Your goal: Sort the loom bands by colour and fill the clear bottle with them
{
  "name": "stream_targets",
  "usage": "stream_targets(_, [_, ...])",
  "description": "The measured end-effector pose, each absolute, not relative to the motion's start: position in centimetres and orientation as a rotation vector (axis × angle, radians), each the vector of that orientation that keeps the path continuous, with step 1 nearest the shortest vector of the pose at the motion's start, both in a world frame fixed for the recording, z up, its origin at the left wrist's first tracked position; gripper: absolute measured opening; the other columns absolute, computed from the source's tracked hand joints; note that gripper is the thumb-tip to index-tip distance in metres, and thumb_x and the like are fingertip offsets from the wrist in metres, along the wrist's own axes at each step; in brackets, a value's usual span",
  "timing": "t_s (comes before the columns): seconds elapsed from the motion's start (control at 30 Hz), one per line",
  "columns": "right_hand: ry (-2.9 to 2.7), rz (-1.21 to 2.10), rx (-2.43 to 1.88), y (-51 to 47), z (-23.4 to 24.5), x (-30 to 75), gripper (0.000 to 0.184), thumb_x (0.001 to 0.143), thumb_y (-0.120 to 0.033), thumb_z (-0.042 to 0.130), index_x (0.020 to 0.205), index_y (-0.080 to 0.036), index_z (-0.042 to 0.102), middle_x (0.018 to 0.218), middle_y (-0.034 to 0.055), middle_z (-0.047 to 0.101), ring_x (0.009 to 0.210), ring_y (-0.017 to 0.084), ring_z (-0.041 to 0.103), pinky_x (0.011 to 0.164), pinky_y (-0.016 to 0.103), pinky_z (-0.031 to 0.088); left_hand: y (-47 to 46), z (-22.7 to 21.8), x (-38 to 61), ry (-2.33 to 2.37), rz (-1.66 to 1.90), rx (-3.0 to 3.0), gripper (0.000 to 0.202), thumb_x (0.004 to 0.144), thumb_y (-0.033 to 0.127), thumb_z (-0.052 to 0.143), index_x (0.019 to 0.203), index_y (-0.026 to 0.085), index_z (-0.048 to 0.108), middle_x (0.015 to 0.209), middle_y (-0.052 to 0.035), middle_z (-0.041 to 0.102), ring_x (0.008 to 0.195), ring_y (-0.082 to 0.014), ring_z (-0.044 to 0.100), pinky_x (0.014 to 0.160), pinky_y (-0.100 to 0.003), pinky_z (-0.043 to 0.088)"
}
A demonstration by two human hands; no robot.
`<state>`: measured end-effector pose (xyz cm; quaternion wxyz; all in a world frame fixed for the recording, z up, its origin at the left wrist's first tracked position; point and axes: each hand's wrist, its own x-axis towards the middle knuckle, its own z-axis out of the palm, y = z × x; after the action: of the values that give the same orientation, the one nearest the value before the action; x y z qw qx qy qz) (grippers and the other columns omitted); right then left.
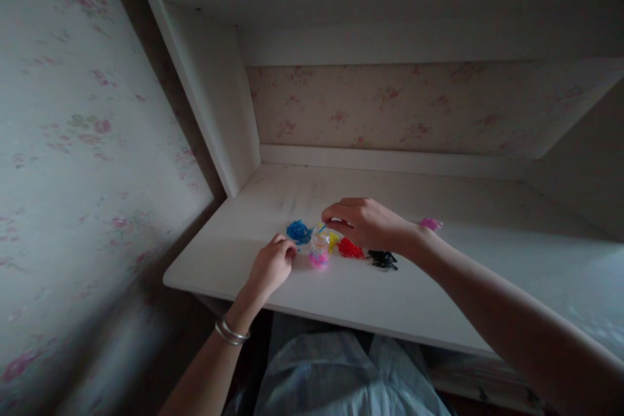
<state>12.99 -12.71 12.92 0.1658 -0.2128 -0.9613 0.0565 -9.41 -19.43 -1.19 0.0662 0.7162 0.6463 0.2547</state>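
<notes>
Small heaps of tiny rubber bands lie on a white desk [370, 299]: a blue heap [298, 232], a yellow heap [333, 241], a red heap [350, 249] and a black heap [383, 259]. A small clear jar [318, 251] with pink bands in its bottom stands between them. My right hand [365, 222] hovers over the jar, its fingers pinched on a blue band above the jar's mouth. My left hand [272, 265] rests on the desk just left of the jar, fingers curled. Two silver bangles [231, 332] circle my left wrist.
A pink lid [431, 223] lies behind my right wrist. A white shelf unit rises over the desk, its side panel [214, 97] at the left. Flowered wallpaper covers the left wall and the back. My lap in light cloth shows below the desk's front edge.
</notes>
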Motion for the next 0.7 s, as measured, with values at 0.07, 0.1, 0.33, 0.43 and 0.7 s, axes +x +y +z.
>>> stream_targets(0.07, [-2.749, 0.177, -0.604, -12.8, 13.0, 12.9, 0.019, 0.089, -0.026, 0.046, 0.099, -0.024, 0.063, 0.085, 0.0018, 0.065, 0.076, 0.013, 0.056, 0.068, 0.023, 0.036, -19.5, -1.2, -9.4, 1.959, 0.764, 2.154, 0.015, 0.084, 0.016, 0.049, 0.085, 0.020, 0.063, 0.091, -0.0048, 0.060, 0.082, -0.0161, 0.060, 0.076, -0.027, 0.044])
stream_targets(0.1, [-2.754, 0.184, -0.604, -12.9, 13.1, 12.9, 0.020, 0.090, -0.027, 0.046, 0.099, -0.024, 0.063, 0.085, 0.0018, 0.065, 0.076, 0.013, 0.057, 0.068, 0.023, 0.037, -19.5, -1.3, -9.4, 1.967, 0.774, 2.146, 0.015, 0.085, 0.016, 0.048, 0.085, 0.019, 0.062, 0.092, -0.0051, 0.060, 0.081, -0.0160, 0.060, 0.075, -0.027, 0.044])
stream_targets(0.33, [-2.710, 0.190, -0.636, -12.4, 13.0, 13.2, 0.022, 0.090, -0.030, 0.046, 0.095, -0.024, 0.066, 0.080, 0.0006, 0.066, 0.072, 0.012, 0.056, 0.066, 0.022, 0.036, -19.0, -0.7, -9.7, 1.858, 1.089, 2.051, 0.016, 0.087, 0.027, 0.047, 0.082, 0.018, 0.060, 0.086, -0.0051, 0.059, 0.076, -0.0149, 0.058, 0.072, -0.027, 0.046])
stream_targets(0.43, [-2.635, 0.213, -0.767, -11.4, 12.5, 13.7, 0.021, 0.088, -0.032, 0.048, 0.095, -0.023, 0.066, 0.084, 0.0005, 0.067, 0.073, 0.012, 0.058, 0.066, 0.022, 0.037, -19.0, 1.7, -9.3, 1.808, 1.244, 1.930, 0.021, 0.087, 0.034, 0.047, 0.085, 0.018, 0.060, 0.085, -0.0043, 0.060, 0.069, -0.0133, 0.056, 0.068, -0.026, 0.046])
stream_targets(0.7, [-2.642, 0.461, -1.010, -6.9, 8.8, 13.0, 0.020, 0.083, -0.032, 0.054, 0.091, -0.022, 0.069, 0.085, 0.0010, 0.070, 0.075, 0.013, 0.062, 0.067, 0.021, 0.041, -19.2, 8.7, -5.7, 1.562, 1.272, 2.031, 0.023, 0.085, 0.034, 0.050, 0.084, 0.016, 0.065, 0.095, -0.0061, 0.058, 0.074, -0.0121, 0.058, 0.067, -0.023, 0.047])
